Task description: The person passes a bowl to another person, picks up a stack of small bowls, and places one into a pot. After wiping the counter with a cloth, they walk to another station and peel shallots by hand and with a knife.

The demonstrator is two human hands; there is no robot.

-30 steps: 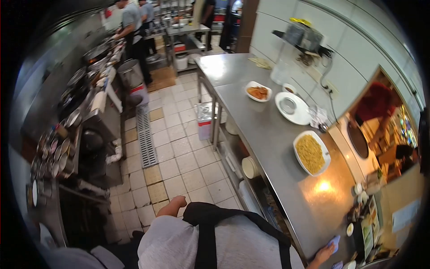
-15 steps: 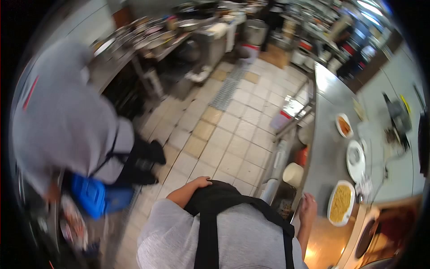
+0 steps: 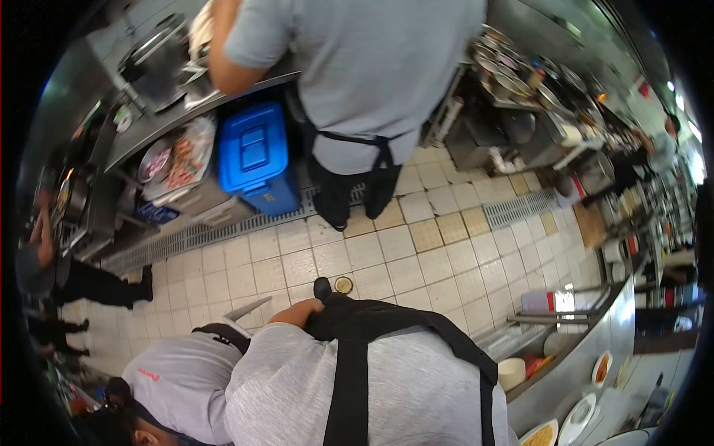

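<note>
My left hand (image 3: 311, 307) rests against the side of my black apron (image 3: 387, 318) at hip height, its fingers hidden by the dark cloth. No view of my right hand is left, as my shoulder fills the lower edge there. On that side runs a steel counter (image 3: 547, 392). It carries an oval dish of yellow food (image 3: 541, 435), a white oval plate (image 3: 577, 418) and a smaller dish of orange food (image 3: 602, 368). A white tub (image 3: 511, 373) sits on the shelf beneath.
A person in grey (image 3: 372, 74) stands ahead with their back to me, beside a blue lidded bin (image 3: 254, 152). Another person (image 3: 182, 379) is close at my left. Further people work at the far left and far right. A floor drain grate (image 3: 520, 210) crosses the tiles.
My view has swung to the left. The right-hand counter has slid toward the lower right corner, and my right hand has left the picture. My left hand stays at the apron.
</note>
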